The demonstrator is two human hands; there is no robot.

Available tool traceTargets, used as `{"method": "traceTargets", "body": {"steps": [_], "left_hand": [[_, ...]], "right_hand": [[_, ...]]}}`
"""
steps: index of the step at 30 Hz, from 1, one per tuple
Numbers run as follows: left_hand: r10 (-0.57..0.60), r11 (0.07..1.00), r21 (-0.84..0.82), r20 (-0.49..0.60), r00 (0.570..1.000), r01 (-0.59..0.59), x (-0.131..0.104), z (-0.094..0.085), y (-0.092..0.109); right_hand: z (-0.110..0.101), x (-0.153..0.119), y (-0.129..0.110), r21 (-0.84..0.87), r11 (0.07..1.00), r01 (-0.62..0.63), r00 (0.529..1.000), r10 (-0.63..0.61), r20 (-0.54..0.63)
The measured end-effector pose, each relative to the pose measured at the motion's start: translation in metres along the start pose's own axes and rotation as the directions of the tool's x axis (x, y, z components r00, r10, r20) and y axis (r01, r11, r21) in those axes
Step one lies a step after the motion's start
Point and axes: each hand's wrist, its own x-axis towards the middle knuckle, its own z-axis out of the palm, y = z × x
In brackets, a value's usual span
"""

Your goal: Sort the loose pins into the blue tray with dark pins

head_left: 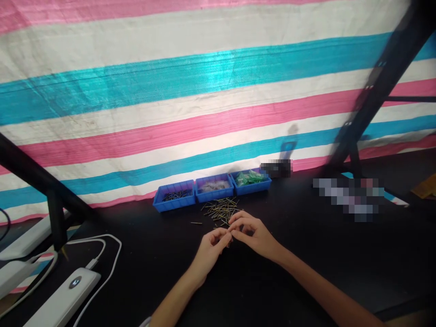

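My left hand [215, 247] and my right hand [254, 234] meet fingertip to fingertip over the black table. Both are closed in a pinch, and whatever lies between the fingers is too small and hidden to name. Just beyond them spreads a loose pile of thin brass-coloured rods [220, 210], with one rod [196, 223] lying apart on the left. Behind the pile stand three blue bins in a row. The left bin [174, 204] holds dark thin pieces, the middle bin [215, 195] clear plastic bags, the right bin [252, 186] green packets.
White power banks [64, 297] with a white cable [117, 254] lie at the left. Black slanted frame bars [371, 100] rise on both sides. A striped sheet [204, 113] hangs behind the table [289, 281]. Blurred-out items lie at the right, and a yellow item [425, 186] sits at the edge.
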Motion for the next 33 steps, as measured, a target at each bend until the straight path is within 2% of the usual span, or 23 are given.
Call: {"method": "traceTargets", "body": {"steps": [4, 10, 13, 16, 22, 24, 29, 31, 33], "left_hand": [[-0.011, 1.0, -0.002, -0.002, 1.0, 0.011, -0.002, 0.001, 0.003], [0.001, 0.999, 0.037, -0.003, 1.0, -0.001, -0.003, 0.002, 0.006], [0.028, 0.996, 0.088, -0.038, 0.999, -0.024, -0.002, 0.0, 0.005], [0.108, 0.982, 0.165, -0.114, 0.988, -0.089, 0.0, -0.004, 0.004], [0.219, 0.956, 0.243, -0.231, 0.948, -0.162, -0.001, -0.008, 0.007], [0.248, 0.951, 0.248, -0.247, 0.937, -0.186, -0.002, -0.008, 0.007], [0.291, 0.942, 0.246, -0.255, 0.922, -0.229, 0.0, -0.007, 0.001], [0.297, 0.937, 0.261, -0.253, 0.921, -0.231, 0.0, -0.008, 0.0], [0.31, 0.929, 0.282, -0.243, 0.919, -0.239, 0.001, -0.01, 0.001]], "right_hand": [[0.002, 0.0, 0.003, 0.044, 0.998, -0.052, 0.999, 0.052, -0.01], [0.003, 0.001, 0.009, 0.075, 0.99, -0.121, 0.992, 0.118, 0.04], [0.002, 0.002, 0.011, 0.042, 0.993, -0.114, 0.993, 0.116, -0.036], [0.0, 0.002, 0.01, -0.017, 0.995, -0.103, 0.986, 0.1, -0.13], [-0.001, 0.002, 0.006, -0.072, 0.995, -0.068, 0.982, 0.054, -0.184], [0.0, 0.001, 0.006, -0.096, 0.994, -0.051, 0.986, 0.035, -0.165], [0.007, -0.003, 0.005, -0.12, 0.993, -0.001, 1.0, -0.001, -0.018], [0.008, -0.003, 0.004, -0.123, 0.992, 0.023, 1.0, -0.025, -0.009], [0.006, -0.003, 0.002, -0.136, 0.99, 0.034, 0.998, -0.042, -0.05]]}}
